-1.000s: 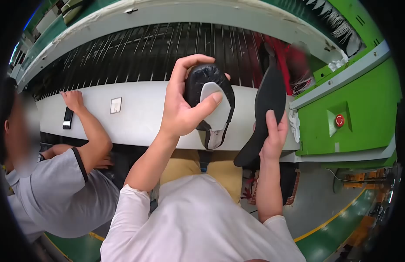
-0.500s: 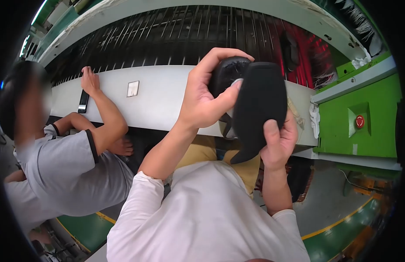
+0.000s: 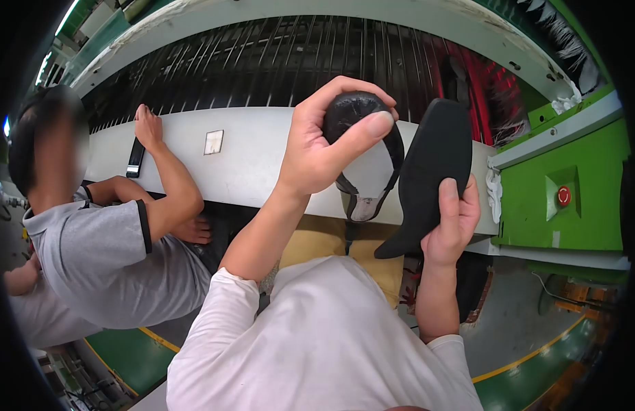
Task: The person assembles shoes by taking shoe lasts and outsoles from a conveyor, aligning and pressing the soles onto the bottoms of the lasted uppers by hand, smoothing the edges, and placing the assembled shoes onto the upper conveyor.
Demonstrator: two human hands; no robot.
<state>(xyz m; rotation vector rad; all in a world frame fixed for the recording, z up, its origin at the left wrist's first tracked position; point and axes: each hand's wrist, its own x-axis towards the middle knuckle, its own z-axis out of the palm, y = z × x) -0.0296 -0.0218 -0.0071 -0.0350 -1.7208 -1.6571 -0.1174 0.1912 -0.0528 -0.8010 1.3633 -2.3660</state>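
My left hand grips a black shoe upper by its toe end, fingers behind and thumb across its front. The upper's underside faces me, with a pale grey panel in its middle, and its heel end points down. In my right hand is a black sole, pinched near its edge between thumb and fingers. Its wide end is up and its narrow curved end points down to the left. Sole and upper are side by side, with a narrow gap between them.
A white ledge runs along a rack of metal rods. On it lie a small white card and a black phone-like object. A co-worker sits at the left. A green machine panel with a red button stands right.
The sole came leftward over the upper, then moved back to the right, uncovering it. Both hands are further right in view than at first, as the view shifted.
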